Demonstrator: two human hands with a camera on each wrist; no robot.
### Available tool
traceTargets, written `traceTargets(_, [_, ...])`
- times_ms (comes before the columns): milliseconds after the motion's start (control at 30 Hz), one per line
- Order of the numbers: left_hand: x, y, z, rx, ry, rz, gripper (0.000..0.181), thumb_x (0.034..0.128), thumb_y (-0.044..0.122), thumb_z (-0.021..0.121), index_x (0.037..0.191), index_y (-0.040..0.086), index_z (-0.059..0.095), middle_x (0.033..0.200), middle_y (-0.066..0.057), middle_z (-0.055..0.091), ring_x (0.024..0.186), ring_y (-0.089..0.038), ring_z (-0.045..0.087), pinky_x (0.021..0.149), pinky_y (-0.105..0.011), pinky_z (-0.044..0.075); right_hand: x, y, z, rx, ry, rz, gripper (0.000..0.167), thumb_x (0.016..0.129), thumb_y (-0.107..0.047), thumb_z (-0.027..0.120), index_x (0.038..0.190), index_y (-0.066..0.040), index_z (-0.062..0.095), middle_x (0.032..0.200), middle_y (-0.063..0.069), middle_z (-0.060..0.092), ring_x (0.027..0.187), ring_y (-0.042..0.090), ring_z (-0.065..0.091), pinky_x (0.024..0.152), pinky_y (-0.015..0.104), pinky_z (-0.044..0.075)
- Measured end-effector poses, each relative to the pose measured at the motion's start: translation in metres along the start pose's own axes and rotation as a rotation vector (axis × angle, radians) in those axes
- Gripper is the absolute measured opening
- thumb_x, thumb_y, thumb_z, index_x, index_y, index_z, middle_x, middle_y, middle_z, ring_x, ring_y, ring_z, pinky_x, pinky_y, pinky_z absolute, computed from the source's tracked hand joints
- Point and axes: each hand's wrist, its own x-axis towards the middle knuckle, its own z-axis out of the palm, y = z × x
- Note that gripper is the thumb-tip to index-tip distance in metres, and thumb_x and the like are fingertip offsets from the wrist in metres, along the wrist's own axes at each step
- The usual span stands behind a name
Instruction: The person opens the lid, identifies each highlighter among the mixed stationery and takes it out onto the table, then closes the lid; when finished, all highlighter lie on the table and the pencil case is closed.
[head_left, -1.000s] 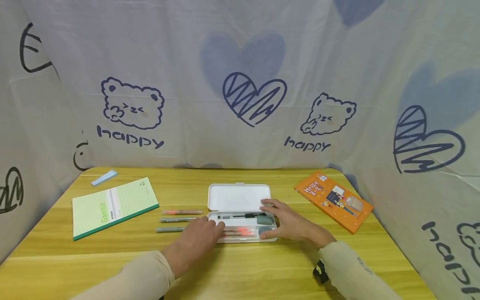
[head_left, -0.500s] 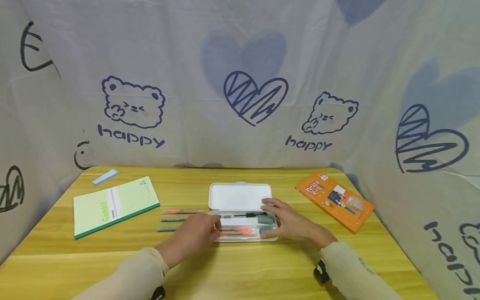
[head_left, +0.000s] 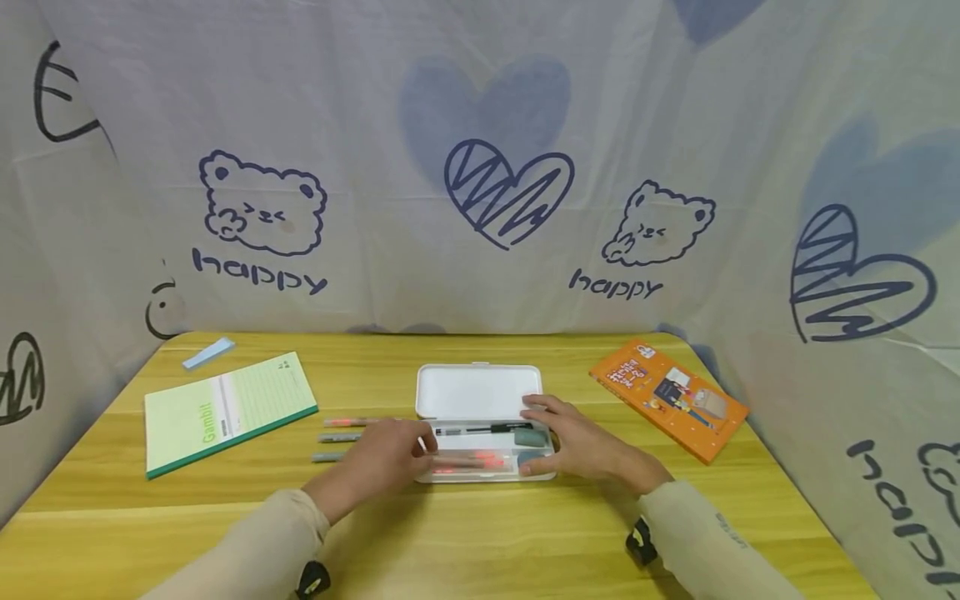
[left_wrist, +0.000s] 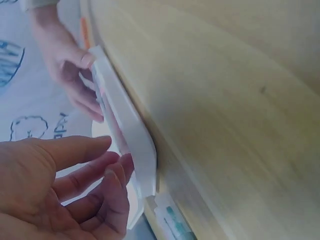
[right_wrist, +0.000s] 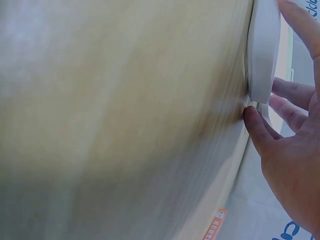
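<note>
The white pencil case [head_left: 471, 443] lies open on the table [head_left: 480, 533] just below the centre of the head frame, its lid [head_left: 477, 392] folded back toward the top. At its left end hovers the left hand [head_left: 382, 462]; the wrist view shows its fingers loosely curled, thumb apart from the fingertips, with nothing seen between them. Whether it touches the case cannot be told. The right hand [head_left: 581, 446] grips the right end, fingers spread round it and thumb at the near edge.

Inside lie a black pen [head_left: 480, 430], pink-tinged pens [head_left: 476, 462] along the lower side and two grey-green pieces at the right. Three loose pens [head_left: 339, 437] lie left of the case, partly hidden behind the left hand. A green notebook [head_left: 228, 414] rests at left, a pale blue strip [head_left: 208, 353] above it, and an orange book [head_left: 670, 398] at right.
</note>
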Motion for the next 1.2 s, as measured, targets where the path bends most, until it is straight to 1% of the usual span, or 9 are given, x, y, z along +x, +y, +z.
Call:
traceTargets(167, [0.0, -0.003, -0.004, -0.053, -0.016, -0.042, 0.011, 0.094, 0.017, 0.085, 0.102, 0.009, 0.082, 0.091, -0.001, 0.082, 0.088, -0.018, 0.076, 0.092, -0.048, 0.057, 0.0, 0.0, 0.0, -0.002, 0.0, 0.001, 0.093, 0.091, -0.052, 0.087, 0.161, -0.003, 0.051, 0.177, 0.013, 0.032, 0.163, 0.045, 0.029, 0.127, 0.068, 0.032])
traceTargets(333, [-0.001, -0.007, 0.002, -0.052, 0.011, 0.004, 0.012, 0.0914, 0.016, 0.088, 0.1, 0.008, 0.084, 0.087, 0.0, 0.082, 0.081, -0.012, 0.072, 0.08, -0.036, 0.058, 0.0, 0.0, 0.0, -0.008, 0.003, -0.003, 0.093, 0.091, -0.053, 0.087, 0.161, -0.004, 0.051, 0.177, 0.013, 0.032, 0.162, 0.045, 0.03, 0.126, 0.069, 0.032])
traceTargets(467, [-0.003, -0.009, 0.006, -0.047, 0.028, 0.056, 0.007, 0.0905, 0.014, 0.089, 0.091, 0.01, 0.084, 0.081, 0.005, 0.077, 0.075, -0.005, 0.061, 0.071, -0.027, 0.052, -0.001, 0.0, 0.0, -0.006, 0.001, -0.002, 0.092, 0.091, -0.052, 0.087, 0.161, -0.003, 0.051, 0.177, 0.014, 0.031, 0.162, 0.045, 0.03, 0.126, 0.07, 0.032])
traceTargets(600, [-0.002, -0.01, 0.007, -0.036, 0.043, 0.076, 0.01, 0.0909, 0.014, 0.088, 0.087, 0.014, 0.079, 0.079, 0.007, 0.073, 0.076, -0.004, 0.057, 0.07, -0.026, 0.049, -0.001, 0.0, 0.0, -0.004, -0.003, 0.002, 0.092, 0.091, -0.052, 0.087, 0.161, -0.003, 0.051, 0.177, 0.014, 0.031, 0.162, 0.045, 0.029, 0.126, 0.069, 0.032])
traceTargets(733, [-0.002, -0.008, 0.006, -0.043, 0.04, 0.066, 0.011, 0.0948, 0.016, 0.085, 0.091, 0.014, 0.075, 0.083, 0.006, 0.074, 0.078, -0.006, 0.061, 0.071, -0.027, 0.05, -0.001, -0.001, -0.001, 0.0, -0.004, 0.001, 0.092, 0.091, -0.051, 0.087, 0.161, -0.003, 0.051, 0.177, 0.014, 0.032, 0.162, 0.045, 0.03, 0.126, 0.069, 0.033])
traceTargets(933, [-0.001, -0.007, 0.006, -0.018, 0.022, 0.089, 0.008, 0.0981, 0.018, 0.083, 0.094, 0.014, 0.078, 0.085, 0.006, 0.074, 0.079, -0.007, 0.061, 0.074, -0.028, 0.052, -0.001, 0.0, 0.0, -0.001, -0.006, 0.005, 0.091, 0.092, -0.051, 0.087, 0.161, -0.003, 0.051, 0.177, 0.014, 0.032, 0.162, 0.046, 0.03, 0.126, 0.07, 0.033])
traceTargets(1067, [-0.003, -0.017, 0.0, -0.016, 0.059, 0.119, 0.008, 0.0986, 0.018, 0.082, 0.092, 0.016, 0.077, 0.086, 0.008, 0.072, 0.079, -0.004, 0.059, 0.072, -0.027, 0.05, -0.001, 0.0, 0.0, -0.004, -0.005, 0.004, 0.092, 0.091, -0.052, 0.087, 0.161, -0.003, 0.051, 0.177, 0.014, 0.032, 0.162, 0.046, 0.03, 0.126, 0.07, 0.032])
traceTargets(1133, [-0.007, -0.027, -0.007, -0.019, 0.085, 0.138, 0.008, 0.0994, 0.019, 0.081, 0.093, 0.017, 0.077, 0.088, 0.009, 0.072, 0.078, -0.003, 0.057, 0.07, -0.025, 0.049, -0.001, 0.0, 0.0, -0.008, -0.006, 0.004, 0.092, 0.092, -0.053, 0.086, 0.161, -0.004, 0.051, 0.177, 0.014, 0.032, 0.162, 0.045, 0.03, 0.126, 0.069, 0.032])
traceTargets(1200, [-0.014, -0.039, -0.016, -0.031, 0.097, 0.132, 0.006, 0.1002, 0.019, 0.08, 0.096, 0.018, 0.077, 0.09, 0.01, 0.073, 0.077, -0.001, 0.056, 0.069, -0.024, 0.048, -0.001, 0.0, -0.001, -0.011, -0.009, 0.009, 0.092, 0.091, -0.053, 0.086, 0.161, -0.005, 0.051, 0.177, 0.013, 0.031, 0.163, 0.045, 0.029, 0.127, 0.069, 0.032])
